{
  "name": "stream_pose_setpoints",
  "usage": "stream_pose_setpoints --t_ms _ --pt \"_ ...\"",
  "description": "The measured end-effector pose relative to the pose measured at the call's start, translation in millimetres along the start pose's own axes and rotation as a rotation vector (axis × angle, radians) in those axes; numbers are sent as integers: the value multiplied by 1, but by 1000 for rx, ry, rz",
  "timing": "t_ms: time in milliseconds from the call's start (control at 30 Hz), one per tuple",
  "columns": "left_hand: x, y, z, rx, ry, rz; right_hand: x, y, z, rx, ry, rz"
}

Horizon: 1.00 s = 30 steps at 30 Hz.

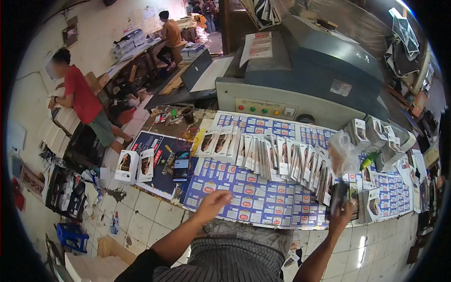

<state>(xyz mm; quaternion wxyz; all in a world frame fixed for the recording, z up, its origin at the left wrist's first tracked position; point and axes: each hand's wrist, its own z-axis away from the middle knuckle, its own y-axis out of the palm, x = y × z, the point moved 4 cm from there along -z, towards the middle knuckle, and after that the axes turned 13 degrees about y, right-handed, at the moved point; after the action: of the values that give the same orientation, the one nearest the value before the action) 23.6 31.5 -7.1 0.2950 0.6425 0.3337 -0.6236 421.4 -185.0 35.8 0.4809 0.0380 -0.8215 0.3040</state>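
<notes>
My left hand (215, 206) hovers over the near edge of a table covered with blue printed sheets (225, 181). Its fingers are curled together, with nothing visible in them. Farther right, my right hand (342, 216) grips a dark flat piece (338, 195), too blurred to name. Close beyond it ends a long leaning row of flat printed cartons (282, 157), white and dark with a picture on each. A smaller carton stack (372, 205) stands right of that hand. Past the row's right end lies a clear plastic bag (342, 150) with something brown inside.
A phone (181, 168) and two white carton stacks (127, 165) lie at the table's left. More bundles (383, 141) and a green bottle-like thing (369, 160) stand at right. Behind is a large grey machine (291, 101). A person in red (83, 91) stands far left; another sits farther back.
</notes>
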Motion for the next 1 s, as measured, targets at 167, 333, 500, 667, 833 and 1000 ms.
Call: stream_pose_setpoints --t_ms 167,333,500,667,833,1000 --pt "-30 73 -11 241 104 86 89 93 50 652 359 -567" --pt "-25 58 -4 98 -30 -202 123 140 77 678 502 -664" --pt "-52 36 -6 496 333 -984 196 131 99 534 -626 379" --pt "-96 27 2 80 572 -1273 139 155 84 836 24 271" --pt "-59 13 13 -518 504 -436 125 158 88 714 586 -649" --pt "-14 29 16 -65 38 287 135 159 95 676 315 -347"
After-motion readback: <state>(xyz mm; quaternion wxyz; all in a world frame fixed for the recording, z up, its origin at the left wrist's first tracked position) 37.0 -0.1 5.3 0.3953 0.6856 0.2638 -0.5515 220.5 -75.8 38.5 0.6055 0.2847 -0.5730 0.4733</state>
